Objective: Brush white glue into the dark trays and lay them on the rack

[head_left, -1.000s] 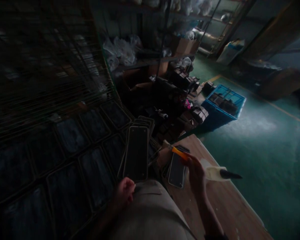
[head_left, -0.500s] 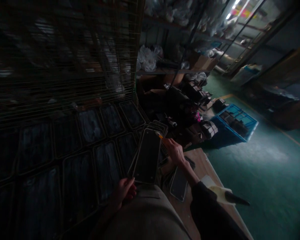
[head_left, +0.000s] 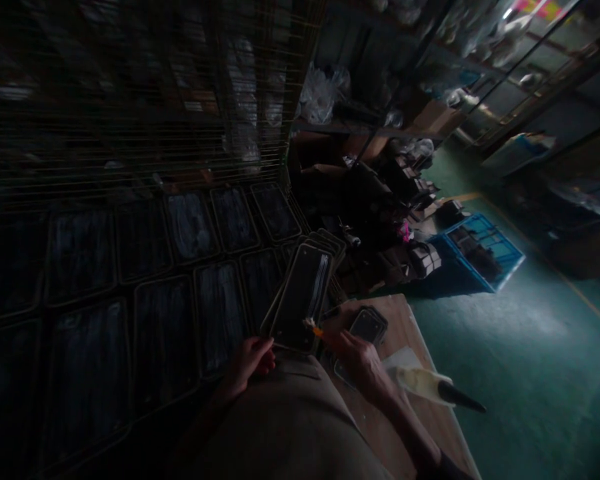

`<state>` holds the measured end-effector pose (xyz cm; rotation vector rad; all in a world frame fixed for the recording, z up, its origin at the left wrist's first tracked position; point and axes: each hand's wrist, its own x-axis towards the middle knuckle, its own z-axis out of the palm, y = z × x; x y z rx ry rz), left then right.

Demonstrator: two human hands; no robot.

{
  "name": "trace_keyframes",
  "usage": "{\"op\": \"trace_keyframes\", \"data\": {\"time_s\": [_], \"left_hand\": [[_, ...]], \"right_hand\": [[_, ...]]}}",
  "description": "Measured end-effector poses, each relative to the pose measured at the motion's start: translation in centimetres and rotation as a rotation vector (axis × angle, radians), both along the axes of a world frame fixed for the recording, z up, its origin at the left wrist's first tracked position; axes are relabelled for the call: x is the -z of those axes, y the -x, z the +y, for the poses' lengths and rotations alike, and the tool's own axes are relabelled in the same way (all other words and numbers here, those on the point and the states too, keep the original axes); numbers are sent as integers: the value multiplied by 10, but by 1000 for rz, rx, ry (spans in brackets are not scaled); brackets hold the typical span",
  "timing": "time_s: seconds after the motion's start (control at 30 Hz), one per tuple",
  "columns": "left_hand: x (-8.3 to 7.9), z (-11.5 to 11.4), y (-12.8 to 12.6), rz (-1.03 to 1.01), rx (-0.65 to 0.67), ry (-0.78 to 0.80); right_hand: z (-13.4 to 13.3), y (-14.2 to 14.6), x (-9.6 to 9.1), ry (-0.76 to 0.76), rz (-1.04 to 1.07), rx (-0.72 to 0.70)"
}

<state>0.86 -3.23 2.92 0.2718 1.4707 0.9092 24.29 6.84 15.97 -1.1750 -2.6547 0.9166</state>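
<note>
My left hand (head_left: 247,363) is closed on the near end of a dark phone case (head_left: 301,297), the top one of a stack resting on my lap. My right hand (head_left: 357,358) pinches a small orange-handled brush (head_left: 314,327), whose pale tip touches the case's near right corner. A shiny streak runs along the case's right side. More cases of the same kind (head_left: 365,327) lie stacked on the wooden board (head_left: 420,413) just right of my hand. A squeeze bottle with a black nozzle (head_left: 435,388) lies on that board.
Rows of dark cases fill wire racks (head_left: 130,267) on the left. A wire-mesh shelf rises behind them. A blue crate (head_left: 485,250) with dark parts, cardboard boxes and plastic bags stand on the green floor and shelves beyond.
My right hand has drawn the brush from the far end of the case back to its near right corner, leaving a shiny streak. The view has swung slightly left.
</note>
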Motion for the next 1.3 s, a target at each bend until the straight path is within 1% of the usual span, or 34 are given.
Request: {"op": "trace_keyframes", "data": {"time_s": [0.07,0.1,0.13,0.2,0.27,0.33,0.4,0.47,0.53,0.63,0.73,0.8,0.87,0.93,1.03,1.13,1.2,1.23,1.3], "left_hand": [[0,1,0,1,-7,15],[0,1,1,0,-13,21],[0,2,1,-1,-14,24],[0,2,0,7,-9,13],[-1,2,0,25,-4,0],[-1,2,-1,45,-7,-5],[0,2,-1,51,-20,-7],[2,2,-1,50,-29,-10],[4,1,-1,50,-36,-15],[7,-1,-1,53,-40,-27],[6,-2,-1,45,-41,-34],[4,-3,-1,39,-48,-42],[2,-3,-1,41,-50,-61],[1,-3,-1,45,-46,-81],[-1,-4,-1,38,-52,-86],[-1,-4,-2,27,-66,-58],[-2,-3,-2,31,-61,-39],[-2,-3,-2,38,-54,-38],[-1,-3,-3,53,-43,-52]], "right_hand": [[-11,-2,-5,165,45,2],[-12,-3,-6,226,73,2],[-10,-3,-4,263,104,5],[5,-3,3,269,154,12],[30,0,13,201,177,26],[59,6,19,80,187,49],[87,16,22,-73,207,78],[109,30,22,-204,219,108],[123,45,22,-290,202,135],[133,64,27,-355,140,127],[126,72,38,-356,78,69],[111,69,43,-321,50,4],[89,61,44,-262,37,-69],[62,51,40,-177,42,-118],[23,35,31,-7,101,-143],[-3,24,26,183,184,-133],[-6,18,28,263,231,-78],[-2,16,30,286,245,-43],[14,12,35,288,262,30]]}}
